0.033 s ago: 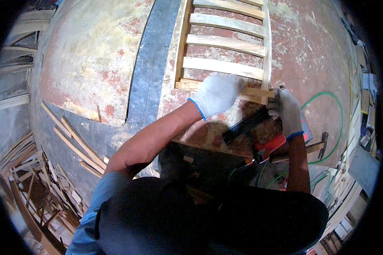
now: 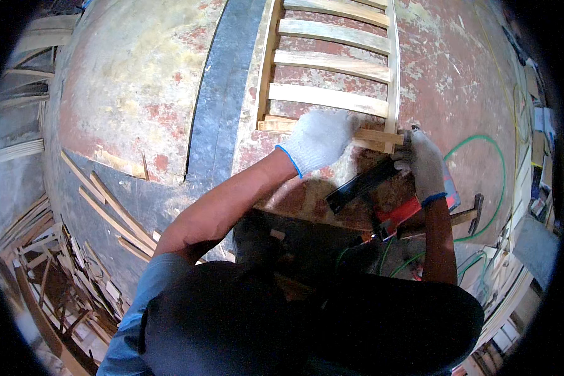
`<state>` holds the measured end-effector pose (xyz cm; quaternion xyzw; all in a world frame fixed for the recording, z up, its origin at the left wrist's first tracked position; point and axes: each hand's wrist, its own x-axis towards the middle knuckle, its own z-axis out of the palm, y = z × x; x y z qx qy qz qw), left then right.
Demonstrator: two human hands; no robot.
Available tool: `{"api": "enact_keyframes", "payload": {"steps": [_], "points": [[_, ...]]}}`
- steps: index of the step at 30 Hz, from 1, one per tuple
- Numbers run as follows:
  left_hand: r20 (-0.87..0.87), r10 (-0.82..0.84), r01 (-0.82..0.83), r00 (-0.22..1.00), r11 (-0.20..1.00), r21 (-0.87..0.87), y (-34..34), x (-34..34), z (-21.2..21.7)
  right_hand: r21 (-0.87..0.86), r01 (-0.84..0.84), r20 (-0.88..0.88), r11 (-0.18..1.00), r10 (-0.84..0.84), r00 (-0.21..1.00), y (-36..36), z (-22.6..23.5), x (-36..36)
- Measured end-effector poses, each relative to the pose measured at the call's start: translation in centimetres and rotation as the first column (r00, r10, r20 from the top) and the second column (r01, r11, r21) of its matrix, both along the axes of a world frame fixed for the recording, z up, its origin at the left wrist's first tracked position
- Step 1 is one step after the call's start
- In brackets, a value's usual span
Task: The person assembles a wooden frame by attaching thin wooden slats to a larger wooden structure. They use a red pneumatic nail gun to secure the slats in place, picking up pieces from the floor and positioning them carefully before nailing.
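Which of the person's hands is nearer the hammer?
Right. The right hand is beyond the hammer and slightly left; the left hand is much farther left, at the wooden end slat.

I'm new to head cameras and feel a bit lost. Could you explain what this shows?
There is no robot, only a person, filmed by a downward-looking fisheye camera on the head, which bends straight edges. The white-gloved left hand is on a wooden strip at the near end of a slatted wooden frame. The gloved right hand is near the strip's right end, by a red-and-black tool; its grip is unclear. A hammer and green hose lie rightward on the worn surface.
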<state>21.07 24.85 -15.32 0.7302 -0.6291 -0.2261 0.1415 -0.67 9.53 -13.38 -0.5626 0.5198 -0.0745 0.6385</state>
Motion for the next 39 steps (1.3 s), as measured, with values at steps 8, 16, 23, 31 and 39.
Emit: {"api": "enact_keyframes", "payload": {"steps": [8,16,23,31,39], "points": [[0.045,-0.024,0.023,0.999,1.000,0.003,0.7,0.5,-0.1,-0.351,-0.394,-0.220,0.849,0.334,0.916,-1.2,-2.0,-0.3],[0.044,-0.040,0.042,0.998,0.998,-0.051,0.3,0.1,0.8,-0.602,-0.752,-0.571,0.269,0.513,0.641,-3.8,-3.5,2.9],[0.095,-0.116,0.116,0.989,0.993,-0.001,0.3,-0.6,1.1,-0.587,-0.799,-0.618,0.128,0.566,0.545,-5.0,-5.8,3.4],[0.086,-0.130,0.126,0.988,0.991,0.049,0.6,-1.3,0.8,-0.248,-0.685,-0.515,0.686,0.506,0.692,-5.4,-5.5,4.6],[0.138,-0.149,0.154,0.979,0.988,-0.028,0.6,-1.1,0.0,-0.350,-0.653,-0.473,0.671,0.475,0.742,-5.0,-5.7,4.6]]}}
